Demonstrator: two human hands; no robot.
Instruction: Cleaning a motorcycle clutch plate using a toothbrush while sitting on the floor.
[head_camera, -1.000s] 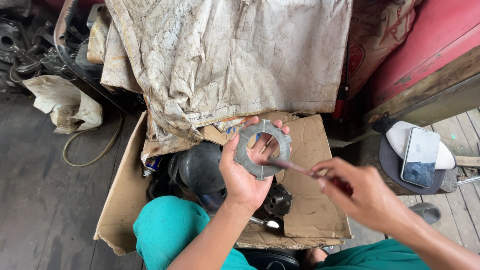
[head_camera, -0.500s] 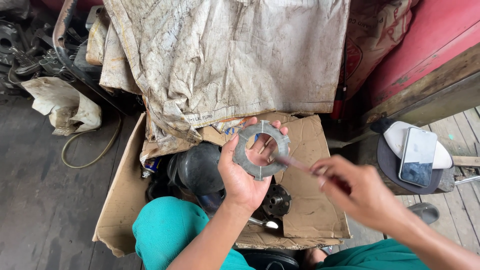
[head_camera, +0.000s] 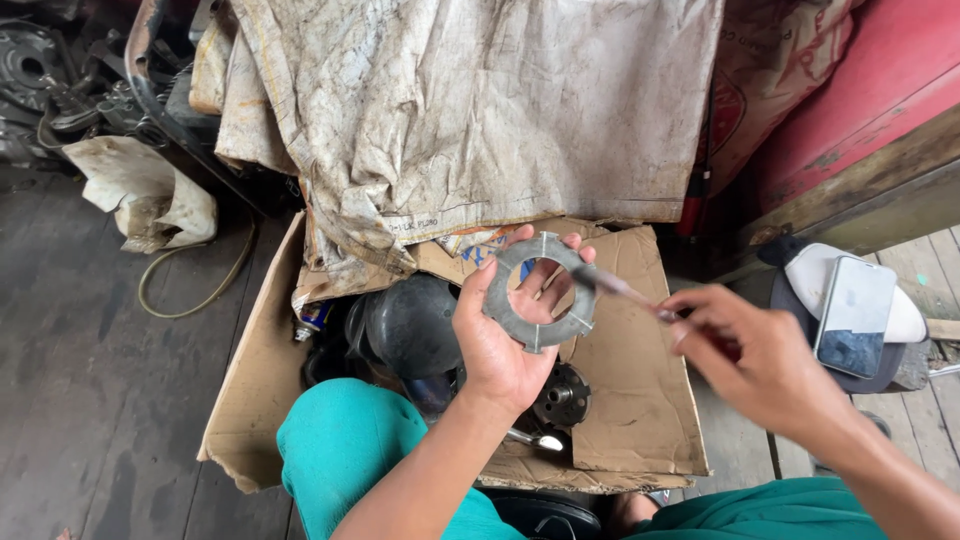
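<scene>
Your left hand (head_camera: 500, 340) holds a flat grey metal ring plate (head_camera: 541, 291) upright, fingers behind it and thumb closed on its left edge, above the flattened cardboard box (head_camera: 620, 400). Your right hand (head_camera: 770, 365) pinches a thin tool (head_camera: 625, 292), its tip touching the ring's right rim. Since half a second ago the tool tip has shifted slightly outward along the rim; the ring stays put.

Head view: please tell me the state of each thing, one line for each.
Left hand: raised, palm up, gripping the metal ring.
Metal ring: grey, flat, upright in the fingers.
Right hand: pinching a thin tool.
Thin tool: blurred, tip at the ring's rim.
Phone: lying face up, screen dark.
Cardboard: flattened, stained.
</scene>
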